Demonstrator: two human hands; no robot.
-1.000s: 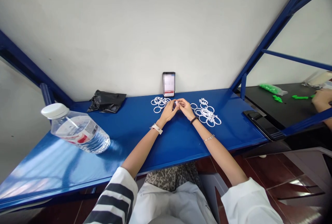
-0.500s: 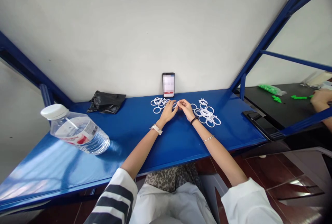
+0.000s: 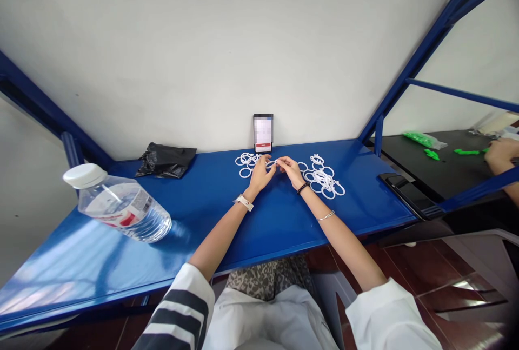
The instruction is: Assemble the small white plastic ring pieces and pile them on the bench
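Note:
Between my two hands is a white plastic ring (image 3: 271, 164), partly covered by my fingers. My left hand (image 3: 260, 176) grips it from the left, thumb and fingers closed. Fingertips of my right hand (image 3: 290, 169) pinch its right side, close to my left thumb. Several similar white rings (image 3: 245, 159) lie just left of my left hand, some overlapping. A larger heap of white rings (image 3: 323, 178), some with small knobs, rests to the right of my right hand.
A phone (image 3: 263, 133) leans on the wall behind my hands. Left on the blue table (image 3: 275, 231) are a black plastic bag (image 3: 166, 160) and a water bottle (image 3: 125, 206). A dark phone (image 3: 405, 194) lies at the right edge. Another person's hand (image 3: 501, 155) is near green pieces (image 3: 466, 151).
The ring between my hands has turned slightly, and my left fingers have shifted a little around it. The piles and other objects stay where they were.

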